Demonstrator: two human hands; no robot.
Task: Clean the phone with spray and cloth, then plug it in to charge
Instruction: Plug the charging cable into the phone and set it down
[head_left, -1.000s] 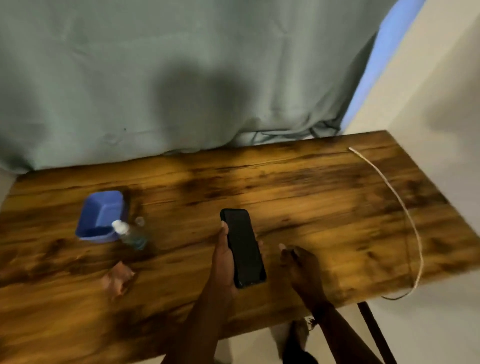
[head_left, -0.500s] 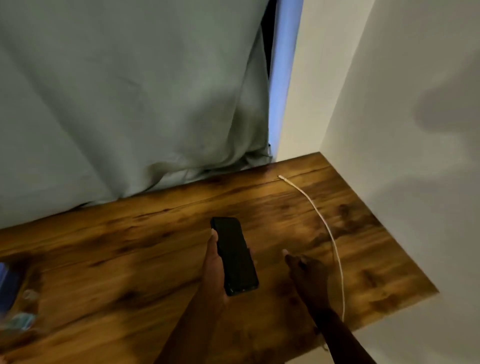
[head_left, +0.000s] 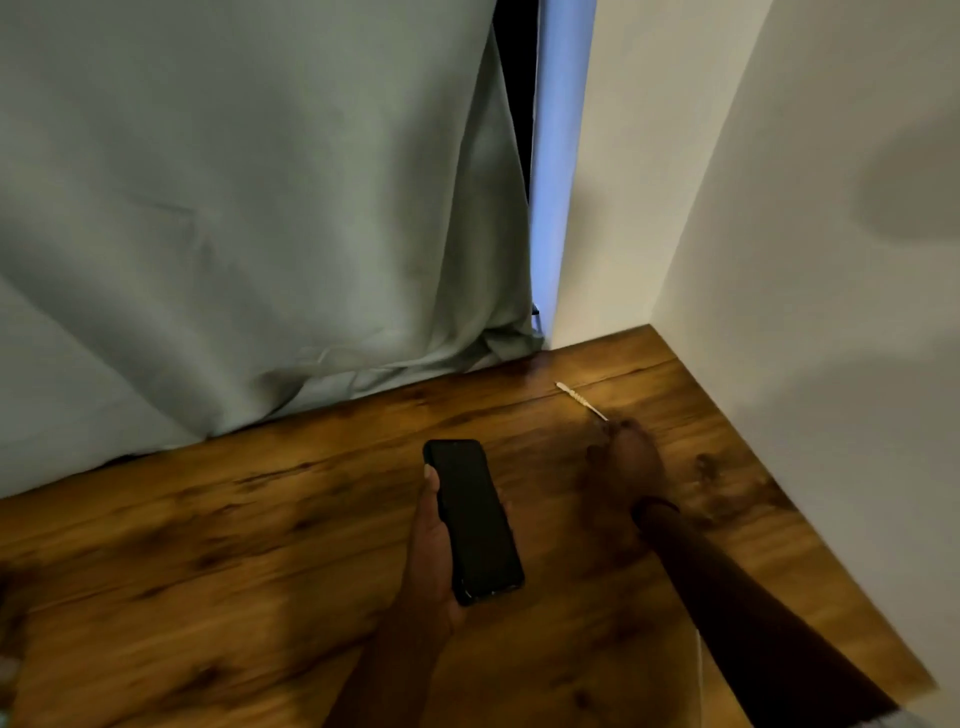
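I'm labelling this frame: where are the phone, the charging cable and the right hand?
phone (head_left: 475, 519): head view, middle of screen.
charging cable (head_left: 576, 398): head view, white free end.
right hand (head_left: 631, 462): head view, back of hand.

Dim, warm indoor light fills the scene, with a narrow strip of cool blue light (head_left: 556, 182) glowing in the gap between the grey-green curtain (head_left: 234, 208) and the pale wall (head_left: 831, 312). Soft-edged shadows fall to the right: a large hazy one on the wall at upper right, and another low on the wall beside the tabletop (head_left: 208, 545) and its right edge. The right hand (head_left: 628, 457), near the tabletop's far right corner, is smeared by motion blur, the phone (head_left: 472, 519) in the left hand (head_left: 431, 551) is comparatively sharp, and the tabletop's near left corner dissolves into soft blur and wide-angle stretching.
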